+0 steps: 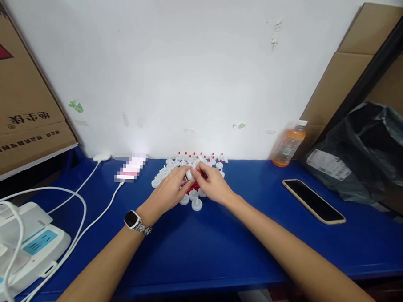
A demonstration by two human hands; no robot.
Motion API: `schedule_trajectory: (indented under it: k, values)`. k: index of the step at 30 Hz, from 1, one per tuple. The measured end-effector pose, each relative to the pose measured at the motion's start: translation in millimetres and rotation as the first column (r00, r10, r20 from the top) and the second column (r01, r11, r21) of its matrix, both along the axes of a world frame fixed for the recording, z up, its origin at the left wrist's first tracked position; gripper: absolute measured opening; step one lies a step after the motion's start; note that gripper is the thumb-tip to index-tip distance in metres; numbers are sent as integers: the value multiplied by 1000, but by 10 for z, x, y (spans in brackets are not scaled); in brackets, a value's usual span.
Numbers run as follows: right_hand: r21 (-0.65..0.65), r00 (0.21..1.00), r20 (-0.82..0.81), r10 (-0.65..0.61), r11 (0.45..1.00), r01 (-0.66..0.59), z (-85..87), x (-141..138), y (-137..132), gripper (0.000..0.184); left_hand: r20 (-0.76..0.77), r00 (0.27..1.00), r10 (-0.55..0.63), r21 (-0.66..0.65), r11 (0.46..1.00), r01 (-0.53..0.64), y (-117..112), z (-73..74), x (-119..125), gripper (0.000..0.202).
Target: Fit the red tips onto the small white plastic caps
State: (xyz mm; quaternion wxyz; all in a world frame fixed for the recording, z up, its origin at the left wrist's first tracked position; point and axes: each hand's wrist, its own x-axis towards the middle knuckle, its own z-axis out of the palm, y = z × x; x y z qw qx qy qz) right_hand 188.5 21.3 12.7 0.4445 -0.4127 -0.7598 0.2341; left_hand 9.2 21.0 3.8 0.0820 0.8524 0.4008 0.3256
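Over the middle of the blue table, my left hand (169, 186) grips a white nozzle cap (189, 174) between thumb and fingers, its round base tilted toward me. My right hand (214, 183) meets it from the right, thumb and fingers pinched at the cap; what lies between those fingertips is hidden. Beneath the hands is a pile of small red tips (195, 186), partly covered. Several white nozzle caps (197, 204) stand around the pile, some close in front. Along the back, near the wall, a group of white caps with red tips (201, 157) stands upright.
A lit phone (132, 168) on a charging cable and a white power strip (40, 246) are at left. At right are an orange drink bottle (290, 143), a dark-screened phone (314, 202) and a black plastic bag (362, 149). Cardboard (27, 85) leans at the left.
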Motion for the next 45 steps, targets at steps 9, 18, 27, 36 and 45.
schedule_trajectory:
  k: [9, 18, 27, 36, 45]
  values:
    - [-94, 995, -55, -83, 993, 78, 19, -95, 94, 42, -230, 971, 61, 234, 972, -6, -64, 265, -48, 31]
    - [-156, 976, -107, -187, 973, 170, 28, -197, 30, 44, -126, 992, 20, 107, 994, -7, -133, 370, -12, 25]
    - [72, 959, 14, -282, 957, 280, 96, 10, 13, 45, 523, 851, 50, -418, 885, 205, 79, 306, -245, 55]
    - [14, 989, 147, 8, 1000, -10, -13, 34, 33, 18, 46, 999, 5, -130, 992, 1, 24, 160, -146, 34]
    - [-20, 979, -170, -113, 994, 112, 109, 296, 328, 17, 131, 987, 89, -59, 995, -81, 40, 24, -17, 56]
